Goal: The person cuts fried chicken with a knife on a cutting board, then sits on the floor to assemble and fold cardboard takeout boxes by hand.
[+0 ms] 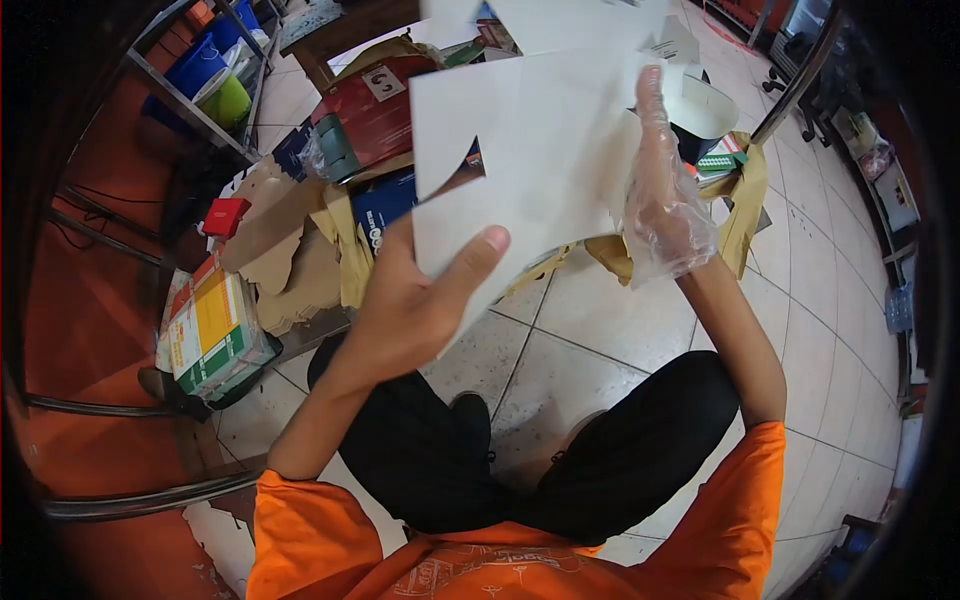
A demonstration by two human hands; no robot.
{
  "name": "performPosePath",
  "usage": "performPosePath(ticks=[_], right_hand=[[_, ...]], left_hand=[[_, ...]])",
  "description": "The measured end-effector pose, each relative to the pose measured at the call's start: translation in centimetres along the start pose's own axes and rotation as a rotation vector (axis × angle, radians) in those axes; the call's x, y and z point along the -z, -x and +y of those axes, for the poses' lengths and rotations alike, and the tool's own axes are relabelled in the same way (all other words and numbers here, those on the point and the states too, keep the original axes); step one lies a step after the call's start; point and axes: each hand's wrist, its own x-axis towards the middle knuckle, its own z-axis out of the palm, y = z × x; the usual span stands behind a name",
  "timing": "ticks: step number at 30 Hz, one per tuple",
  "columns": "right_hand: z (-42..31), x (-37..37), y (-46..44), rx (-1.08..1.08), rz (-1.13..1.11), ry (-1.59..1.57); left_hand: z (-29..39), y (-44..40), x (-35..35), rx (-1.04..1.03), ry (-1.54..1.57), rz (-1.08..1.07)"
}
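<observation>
A large white cardboard sheet (545, 120) with a curved lower edge and a slit-like opening is held up in front of me. My left hand (425, 305) is bare and grips its lower left edge, thumb on the near face and fingers behind. At its right edge is my right hand (665, 205), in a clear plastic glove, with the thumb pointing up along the sheet; the other fingers are mostly hidden. Another white piece (590, 25) shows beyond the sheet's top. Beside my right hand stands a white-lined open container (705, 105).
Flattened brown cardboard (285, 245), a red box (375, 105) and a blue packet (385, 205) lie ahead to the left. A stack of colourful packs (210, 325) sits lower left. Metal rack legs (190, 95) stand at left; tiled floor (600, 310) lies below.
</observation>
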Motion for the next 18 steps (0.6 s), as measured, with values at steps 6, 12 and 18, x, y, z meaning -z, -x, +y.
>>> performPosePath(ticks=[6,12,18], right_hand=[[-0.9,0.5,1.2,-0.036,-0.114,0.062],[-1.9,-0.5,3.4,0.402,-0.580,0.244],[-2.9,-1.2,6.0,0.549,-1.145,0.217]], left_hand=[[-0.2,-0.2,-0.1,-0.054,-0.151,0.100],[-4.1,-4.9,5.9,-0.095,-0.248,0.570],[-3.4,-5.4,5.2,0.020,-0.132,0.615]])
